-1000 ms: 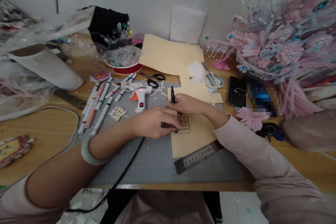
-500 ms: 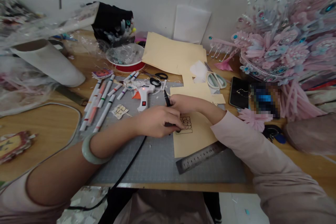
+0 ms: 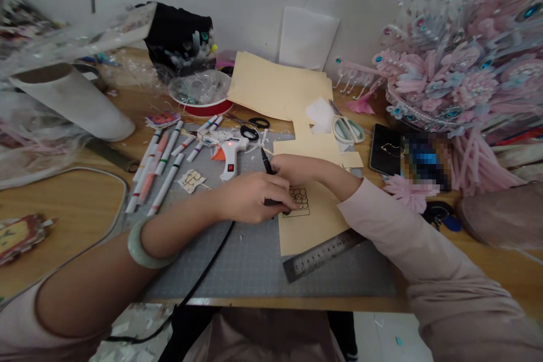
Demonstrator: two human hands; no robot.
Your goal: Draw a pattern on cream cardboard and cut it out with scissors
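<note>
My right hand (image 3: pixel 297 168) is closed around a black pen (image 3: pixel 267 162), whose upper end sticks out to the left and whose lower end is hidden. In front of it my left hand (image 3: pixel 258 198) is bent, its fingertips over a drawing (image 3: pixel 302 199) of overlapping circles inside a box. A dark object (image 3: pixel 274 202) shows among its fingers; what it is I cannot make out. The drawing is on a sheet of tan card (image 3: pixel 316 232), partly covered by both hands. Along the card's lower edge lies a steel ruler (image 3: pixel 320 254).
The grey cutting mat (image 3: pixel 254 271) carries several markers (image 3: pixel 166 184), a white glue gun (image 3: pixel 231 157) and a cut-out piece (image 3: pixel 193 180). A black cable (image 3: pixel 212 263) crosses its left part. Scissors (image 3: pixel 345 127), a phone (image 3: pixel 385 150) and pink decorations (image 3: pixel 458 79) lie to the right.
The view has shifted very slightly, so everything sits a little further left. Both hands keep nearly the same pose over the drawing.
</note>
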